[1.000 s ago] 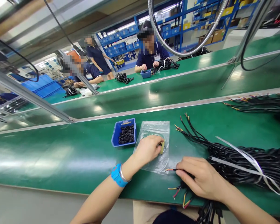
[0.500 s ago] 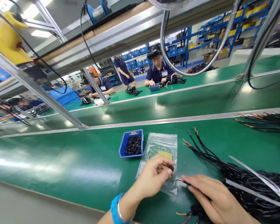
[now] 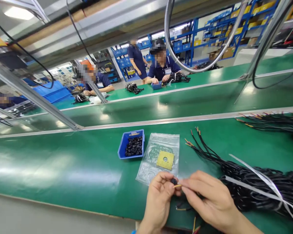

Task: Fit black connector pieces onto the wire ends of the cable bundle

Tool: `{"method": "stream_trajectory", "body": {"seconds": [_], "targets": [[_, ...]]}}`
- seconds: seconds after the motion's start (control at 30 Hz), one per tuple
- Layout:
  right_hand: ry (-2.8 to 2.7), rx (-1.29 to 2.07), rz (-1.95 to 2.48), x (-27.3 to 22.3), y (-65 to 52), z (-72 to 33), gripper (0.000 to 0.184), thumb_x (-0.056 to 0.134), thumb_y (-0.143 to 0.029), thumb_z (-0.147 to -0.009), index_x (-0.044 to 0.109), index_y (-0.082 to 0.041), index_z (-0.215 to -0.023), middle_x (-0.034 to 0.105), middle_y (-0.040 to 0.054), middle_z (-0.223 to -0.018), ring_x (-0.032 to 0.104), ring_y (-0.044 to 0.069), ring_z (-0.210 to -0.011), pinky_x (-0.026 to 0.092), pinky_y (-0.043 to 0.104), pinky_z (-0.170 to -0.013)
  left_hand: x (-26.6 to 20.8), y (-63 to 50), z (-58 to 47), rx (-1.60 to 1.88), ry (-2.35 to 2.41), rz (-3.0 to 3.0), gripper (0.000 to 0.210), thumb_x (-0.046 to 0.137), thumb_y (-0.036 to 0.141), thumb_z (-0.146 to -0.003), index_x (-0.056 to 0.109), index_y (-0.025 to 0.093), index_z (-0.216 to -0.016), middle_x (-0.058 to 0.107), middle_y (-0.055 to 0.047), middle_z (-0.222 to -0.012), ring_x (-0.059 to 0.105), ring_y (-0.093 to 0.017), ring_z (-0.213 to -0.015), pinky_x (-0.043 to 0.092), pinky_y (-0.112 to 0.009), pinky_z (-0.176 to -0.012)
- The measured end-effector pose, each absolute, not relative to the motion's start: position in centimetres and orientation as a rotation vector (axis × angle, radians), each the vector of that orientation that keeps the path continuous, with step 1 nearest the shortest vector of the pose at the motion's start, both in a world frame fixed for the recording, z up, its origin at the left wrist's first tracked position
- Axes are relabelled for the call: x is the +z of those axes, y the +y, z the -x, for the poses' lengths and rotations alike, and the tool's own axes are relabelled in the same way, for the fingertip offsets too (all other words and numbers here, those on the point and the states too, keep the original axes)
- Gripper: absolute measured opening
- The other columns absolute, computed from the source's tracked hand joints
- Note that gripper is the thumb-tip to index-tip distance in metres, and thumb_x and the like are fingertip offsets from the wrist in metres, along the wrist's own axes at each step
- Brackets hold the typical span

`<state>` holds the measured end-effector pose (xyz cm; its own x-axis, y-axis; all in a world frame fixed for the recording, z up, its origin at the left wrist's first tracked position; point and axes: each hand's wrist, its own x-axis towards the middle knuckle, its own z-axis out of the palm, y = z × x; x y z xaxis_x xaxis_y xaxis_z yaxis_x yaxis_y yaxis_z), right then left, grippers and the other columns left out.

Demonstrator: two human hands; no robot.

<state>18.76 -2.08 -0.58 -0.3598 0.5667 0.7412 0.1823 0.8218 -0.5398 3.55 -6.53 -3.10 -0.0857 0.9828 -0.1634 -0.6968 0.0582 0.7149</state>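
One plastic bag by left hand

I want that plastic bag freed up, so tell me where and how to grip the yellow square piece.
Probably pinch the yellow square piece by its left and right edges from above: it lies flat on the plastic bag, top uncovered, with the left hand close to its near edge.

Blue shelving with blue and yellow bins stands beyond the green tabletop, grey floor below, a ceiling light upper left.
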Motion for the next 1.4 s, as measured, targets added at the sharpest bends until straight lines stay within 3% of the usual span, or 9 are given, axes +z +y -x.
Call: {"method": "stream_trajectory", "body": {"seconds": [0.77, 1.0, 1.2, 1.4], "targets": [[-1.969, 0.313, 0.727, -1.7, -1.8, -19.1, 0.011, 0.061, -0.013, -0.089, 0.072, -0.016, -0.087, 0.059, 0.0019, -0.065, 0.054, 0.01, -0.055, 0.043, 0.02, -0.052, -2.9, -6.3, -3.6, 1.48, 0.856, -0.512, 0.028, 0.091, 0.025, -0.063, 0.074, 0.015, -0.083, 0.076, -0.003, -0.068, 0.07, -0.01, -0.06, 0.056, -0.016, -0.061], [-2.019, 0.299, 0.72, -1.9, -1.7, -19.2, 0.013, 0.059, -0.014, -0.09, 0.07, -0.016, -0.085, 0.057, 0.0008, -0.064, 0.051, 0.01, -0.055, 0.04, 0.022, -0.053, -4.0, -6.5, -3.3, 1.527, 0.995, -0.635, 0.023, 0.088, 0.028, -0.068, 0.076, 0.017, -0.084, 0.076, -0.003, -0.074, 0.073, -0.014, -0.066, 0.059, -0.02, -0.065], [-2.079, 0.341, 0.707, -1.8, -1.6, -19.4, 0.017, 0.053, -0.019, -0.095, 0.069, -0.016, -0.087, 0.058, 0.0011, -0.065, 0.05, 0.011, -0.058, 0.038, 0.024, -0.055, -4.2, -6.5, -3.2, 1.526, 1.147, -0.828, 0.023, 0.089, 0.028, -0.063, 0.078, 0.016, -0.079, 0.075, -0.006, -0.08, 0.071, -0.018, -0.074, 0.059, -0.024, -0.068], [-2.115, 0.39, 0.734, -2.0, -1.9, -19.3, 0.031, 0.044, -0.028, -0.098, 0.069, -0.017, -0.083, 0.06, 0.0012, -0.062, 0.053, 0.013, -0.056, 0.04, 0.024, -0.055, -5.0, -6.7, -4.2, 1.521, 1.197, -0.666, 0.038, 0.093, 0.04, -0.052, 0.074, 0.019, -0.078, 0.073, -0.001, -0.061, 0.066, -0.014, -0.052, 0.056, -0.021, -0.055]]}}
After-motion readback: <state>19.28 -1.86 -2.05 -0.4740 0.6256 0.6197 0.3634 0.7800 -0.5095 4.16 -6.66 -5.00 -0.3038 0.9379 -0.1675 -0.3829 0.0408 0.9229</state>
